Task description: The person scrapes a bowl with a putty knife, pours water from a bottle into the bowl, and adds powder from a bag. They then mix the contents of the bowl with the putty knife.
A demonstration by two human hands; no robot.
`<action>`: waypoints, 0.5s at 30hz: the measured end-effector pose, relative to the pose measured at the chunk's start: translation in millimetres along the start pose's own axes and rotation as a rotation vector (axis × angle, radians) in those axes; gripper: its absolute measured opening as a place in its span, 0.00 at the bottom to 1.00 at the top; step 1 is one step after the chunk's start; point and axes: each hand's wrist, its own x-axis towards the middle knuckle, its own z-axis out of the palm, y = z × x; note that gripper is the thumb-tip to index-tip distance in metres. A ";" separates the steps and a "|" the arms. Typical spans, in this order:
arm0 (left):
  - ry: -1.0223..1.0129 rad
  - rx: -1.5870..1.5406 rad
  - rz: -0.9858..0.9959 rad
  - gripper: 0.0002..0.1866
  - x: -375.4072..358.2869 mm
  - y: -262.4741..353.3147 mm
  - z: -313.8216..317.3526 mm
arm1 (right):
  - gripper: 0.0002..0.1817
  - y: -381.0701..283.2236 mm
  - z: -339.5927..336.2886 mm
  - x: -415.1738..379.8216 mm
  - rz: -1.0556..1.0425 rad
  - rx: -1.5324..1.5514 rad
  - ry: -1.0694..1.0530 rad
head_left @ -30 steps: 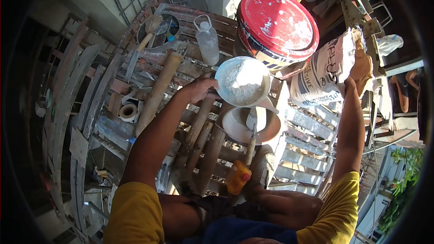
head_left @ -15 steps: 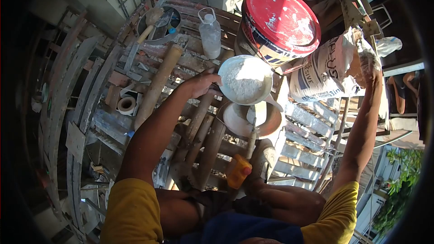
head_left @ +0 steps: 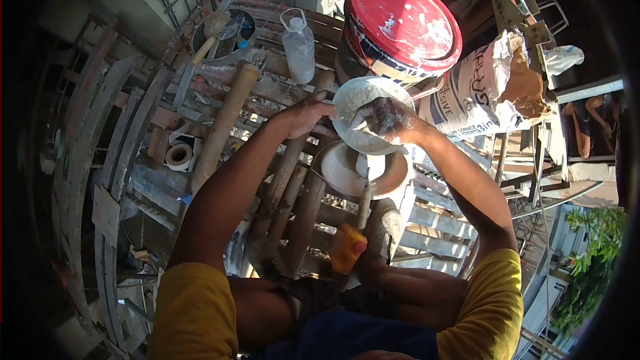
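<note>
My left hand (head_left: 305,117) grips the left rim of a pale bowl (head_left: 345,97) with white powder in it. Over that bowl is my right hand (head_left: 387,120), its fingers curled and dusted white; whatever they close on is hidden. Just below, a second, wider bowl (head_left: 333,172) with a pale inside rests on the slats. A tool with a long handle (head_left: 365,205) and a whitish blade leans in it. The open paper sack (head_left: 467,97), printed with "ADHESIVE", stands to the right of my right hand.
Behind the bowls stands a large bucket with a red lid (head_left: 403,20). A clear jug (head_left: 299,50) and a round pan of tools (head_left: 233,50) are at the back left. Bamboo poles (head_left: 227,120), a tape roll (head_left: 178,155) and a yellow-orange bottle (head_left: 347,250) lie around.
My right hand has left the sack's mouth and moved left to the bowl of powder. My left hand still grips that bowl, which has shifted slightly right.
</note>
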 end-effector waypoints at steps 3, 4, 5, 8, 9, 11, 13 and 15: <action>0.007 -0.002 -0.025 0.32 -0.5 2.8 -2.6 | 0.18 -57.8 -15.8 -16.6 -0.066 -0.752 -0.120; 0.008 -0.004 -0.023 0.32 -0.7 2.4 -3.7 | 0.18 -54.8 -15.6 -18.0 -0.067 -0.754 -0.123; 0.006 0.001 -0.003 0.32 -0.7 2.2 -4.5 | 0.17 -52.7 -15.1 -20.8 -0.003 -0.860 -0.052; -0.001 0.006 0.021 0.32 -0.5 1.9 -4.4 | 0.19 -39.6 -23.6 -22.6 0.155 -0.903 0.002; -0.002 0.006 0.024 0.32 -0.9 2.3 -3.2 | 0.20 -40.8 -25.3 -23.9 0.064 -0.790 -0.017; 0.005 0.000 0.010 0.38 -0.3 4.4 -1.1 | 0.21 -25.2 -24.6 -23.9 -0.066 -0.461 0.042; 0.016 -0.011 -0.002 0.45 2.0 2.8 -1.8 | 0.17 -70.2 -16.3 -29.1 0.013 -0.478 0.107; -0.009 0.039 0.001 0.32 7.1 -2.6 -6.7 | 0.14 -73.4 -19.8 -23.0 -0.008 -0.860 -0.023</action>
